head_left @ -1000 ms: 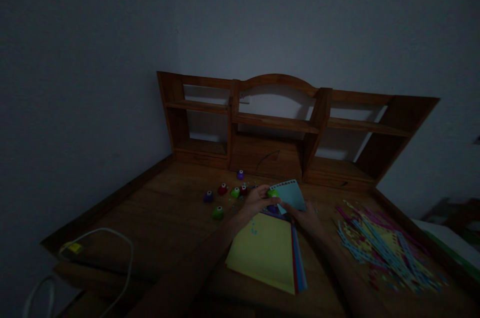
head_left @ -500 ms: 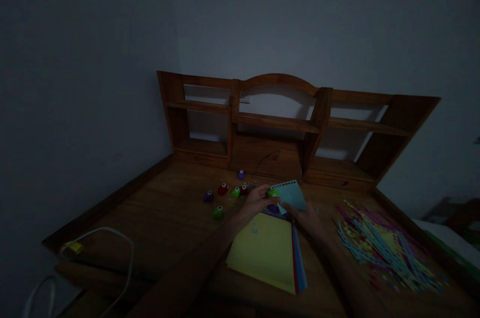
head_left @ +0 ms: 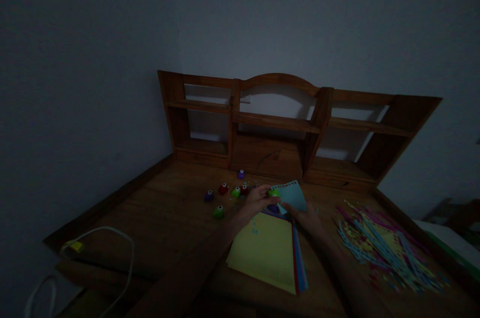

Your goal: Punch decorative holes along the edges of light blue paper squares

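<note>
My left hand (head_left: 256,200) is closed around a small green paper punch (head_left: 273,192), pinching it onto the left edge of a light blue sheet of paper (head_left: 290,194). My right hand (head_left: 307,218) grips the lower edge of that blue sheet and holds it up, tilted, above a stack of coloured paper (head_left: 267,250) whose top sheet is yellow. Tiny blue cut-outs lie on the yellow sheet. The scene is very dim.
Several small punches, among them purple (head_left: 208,195), red (head_left: 223,188) and green (head_left: 218,211), lie left of my hands on the wooden desk (head_left: 161,218). A heap of coloured paper strips (head_left: 382,248) lies at the right. A wooden shelf unit (head_left: 277,128) stands behind. A white cable (head_left: 112,253) loops at the left edge.
</note>
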`<state>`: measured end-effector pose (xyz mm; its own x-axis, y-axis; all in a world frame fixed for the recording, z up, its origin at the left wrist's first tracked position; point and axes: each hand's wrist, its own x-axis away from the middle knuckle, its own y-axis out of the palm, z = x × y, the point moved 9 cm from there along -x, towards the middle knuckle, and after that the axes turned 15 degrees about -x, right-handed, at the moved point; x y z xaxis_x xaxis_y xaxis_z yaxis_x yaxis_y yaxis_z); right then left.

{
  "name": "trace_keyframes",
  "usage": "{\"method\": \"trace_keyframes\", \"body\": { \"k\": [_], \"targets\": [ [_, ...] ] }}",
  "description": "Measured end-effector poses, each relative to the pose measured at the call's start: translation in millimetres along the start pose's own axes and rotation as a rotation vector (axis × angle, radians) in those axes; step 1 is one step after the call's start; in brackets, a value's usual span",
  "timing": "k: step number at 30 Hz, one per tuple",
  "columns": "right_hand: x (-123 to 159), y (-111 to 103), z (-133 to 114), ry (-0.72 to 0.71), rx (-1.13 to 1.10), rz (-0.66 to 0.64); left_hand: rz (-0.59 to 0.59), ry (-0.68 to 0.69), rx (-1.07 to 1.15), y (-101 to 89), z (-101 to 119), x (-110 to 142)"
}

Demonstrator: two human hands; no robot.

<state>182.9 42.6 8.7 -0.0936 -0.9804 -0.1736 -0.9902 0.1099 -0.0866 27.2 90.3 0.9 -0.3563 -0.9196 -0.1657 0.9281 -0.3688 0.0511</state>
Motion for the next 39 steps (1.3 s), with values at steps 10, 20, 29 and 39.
{"method": "trace_keyframes", "body": {
  "k": [10,20,29,39],
  "targets": [
    [1,3,-7,-0.02,-0.014,-0.014,0.012,-0.012,-0.001,-1.5,1,0],
    [4,5,-8,0.021,-0.016,-0.005,0.09,-0.009,-0.023,-3.0,8,5],
    [0,-3,-6,0.012,0.002,0.002,0.012,0.024,-0.033,1.5,8,1],
    [-1,-14,-9,-0.019,-0.104,0.13,-0.015,0.034,-0.02,8.2,3,0]
  ]
}}
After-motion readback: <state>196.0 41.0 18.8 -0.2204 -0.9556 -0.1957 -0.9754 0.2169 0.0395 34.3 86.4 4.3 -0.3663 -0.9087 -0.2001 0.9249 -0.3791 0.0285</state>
